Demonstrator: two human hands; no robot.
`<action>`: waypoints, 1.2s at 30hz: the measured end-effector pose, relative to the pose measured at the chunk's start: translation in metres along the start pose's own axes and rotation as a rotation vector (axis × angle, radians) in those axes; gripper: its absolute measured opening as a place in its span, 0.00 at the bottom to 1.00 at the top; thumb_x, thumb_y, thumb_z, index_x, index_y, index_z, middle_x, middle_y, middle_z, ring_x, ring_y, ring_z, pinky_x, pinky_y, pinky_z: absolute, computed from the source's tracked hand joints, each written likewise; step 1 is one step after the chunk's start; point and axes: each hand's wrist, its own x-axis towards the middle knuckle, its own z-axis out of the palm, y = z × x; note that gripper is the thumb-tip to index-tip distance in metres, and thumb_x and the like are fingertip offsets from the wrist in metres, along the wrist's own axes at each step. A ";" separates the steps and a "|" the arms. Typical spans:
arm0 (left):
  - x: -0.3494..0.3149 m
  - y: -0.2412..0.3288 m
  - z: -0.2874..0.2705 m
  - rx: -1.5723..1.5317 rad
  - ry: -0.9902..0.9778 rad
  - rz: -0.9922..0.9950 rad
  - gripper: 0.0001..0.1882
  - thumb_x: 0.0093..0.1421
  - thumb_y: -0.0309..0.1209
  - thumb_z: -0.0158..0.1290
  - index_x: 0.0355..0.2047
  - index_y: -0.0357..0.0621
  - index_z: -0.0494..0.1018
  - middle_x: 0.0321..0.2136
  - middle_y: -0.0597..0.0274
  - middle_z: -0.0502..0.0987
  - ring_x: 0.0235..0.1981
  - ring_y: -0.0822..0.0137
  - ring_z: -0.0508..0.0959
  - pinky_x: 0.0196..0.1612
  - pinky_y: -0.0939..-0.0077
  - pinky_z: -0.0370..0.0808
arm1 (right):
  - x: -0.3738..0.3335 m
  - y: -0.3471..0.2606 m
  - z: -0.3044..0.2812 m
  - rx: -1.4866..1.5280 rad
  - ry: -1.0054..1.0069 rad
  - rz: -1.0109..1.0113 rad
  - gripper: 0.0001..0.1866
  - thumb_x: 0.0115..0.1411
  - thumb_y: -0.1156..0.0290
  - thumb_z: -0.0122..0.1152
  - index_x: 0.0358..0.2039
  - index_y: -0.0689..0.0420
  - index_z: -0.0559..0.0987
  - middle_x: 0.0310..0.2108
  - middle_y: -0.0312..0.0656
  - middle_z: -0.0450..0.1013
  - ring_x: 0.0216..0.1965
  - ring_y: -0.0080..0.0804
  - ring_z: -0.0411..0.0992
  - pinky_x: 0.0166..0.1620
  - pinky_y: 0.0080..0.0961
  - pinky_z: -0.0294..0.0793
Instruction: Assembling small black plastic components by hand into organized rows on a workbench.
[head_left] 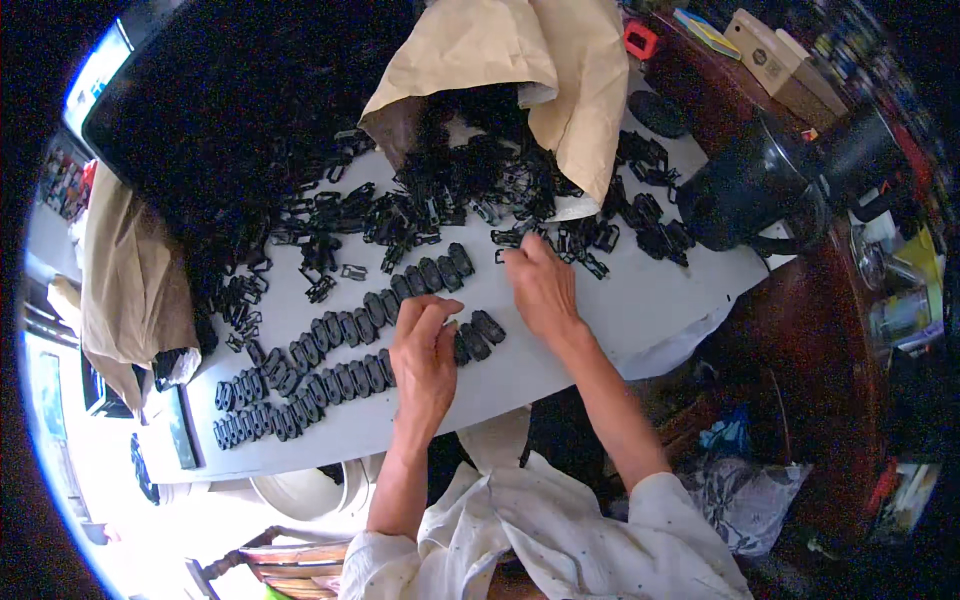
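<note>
On the white table (640,310), small black oblong plastic pieces stand in two slanting rows, an upper row (365,320) and a lower row (345,380). My left hand (425,350) is over the lower row and covers part of it. Its fingers are bent, with a gap between thumb and forefinger and nothing visible in them. Farther right, my right hand (545,290) reaches to the near edge of a loose heap of black plastic frames (470,180). Its fingertips are pinched together at a small black frame (506,240), partly hidden by the fingers.
A large brown paper bag (580,90) lies with its mouth over the heap. Another brown bag (135,280) stands at the left. Black containers (750,190) stand at the right, near a cardboard box (775,60). A red object (640,40) is beyond the bag.
</note>
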 end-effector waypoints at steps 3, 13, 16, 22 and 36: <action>0.004 0.002 0.006 -0.041 -0.039 0.046 0.13 0.49 0.13 0.51 0.34 0.40 0.75 0.32 0.56 0.75 0.32 0.61 0.76 0.35 0.72 0.73 | 0.001 0.012 0.012 -0.067 0.121 -0.058 0.03 0.47 0.80 0.55 0.24 0.60 0.71 0.28 0.47 0.64 0.31 0.48 0.69 0.30 0.41 0.69; -0.004 0.019 0.076 -0.045 -0.289 0.205 0.20 0.48 0.17 0.49 0.44 0.35 0.70 0.36 0.48 0.72 0.37 0.47 0.73 0.38 0.58 0.72 | -0.075 0.013 -0.029 1.297 0.026 0.362 0.06 0.50 0.78 0.62 0.30 0.64 0.75 0.26 0.33 0.69 0.30 0.20 0.69 0.36 0.17 0.68; 0.000 0.010 0.088 -0.063 -0.383 0.229 0.16 0.49 0.18 0.46 0.40 0.35 0.72 0.34 0.49 0.71 0.36 0.48 0.72 0.36 0.59 0.71 | -0.083 0.025 -0.046 1.095 -0.056 0.391 0.07 0.50 0.79 0.61 0.31 0.66 0.76 0.28 0.33 0.70 0.32 0.20 0.68 0.35 0.19 0.69; -0.005 0.002 0.099 0.177 -0.313 0.274 0.20 0.44 0.19 0.54 0.41 0.40 0.73 0.38 0.49 0.70 0.41 0.47 0.70 0.39 0.58 0.72 | -0.060 0.126 -0.063 0.052 0.247 0.323 0.15 0.45 0.85 0.58 0.35 0.59 0.79 0.29 0.42 0.70 0.28 0.34 0.71 0.31 0.28 0.70; -0.004 0.012 0.097 0.199 -0.284 0.237 0.21 0.39 0.19 0.59 0.37 0.39 0.72 0.32 0.52 0.70 0.36 0.48 0.70 0.38 0.59 0.70 | -0.027 0.138 -0.064 -0.066 0.065 0.008 0.19 0.42 0.83 0.64 0.37 0.57 0.75 0.35 0.43 0.66 0.42 0.44 0.68 0.40 0.37 0.71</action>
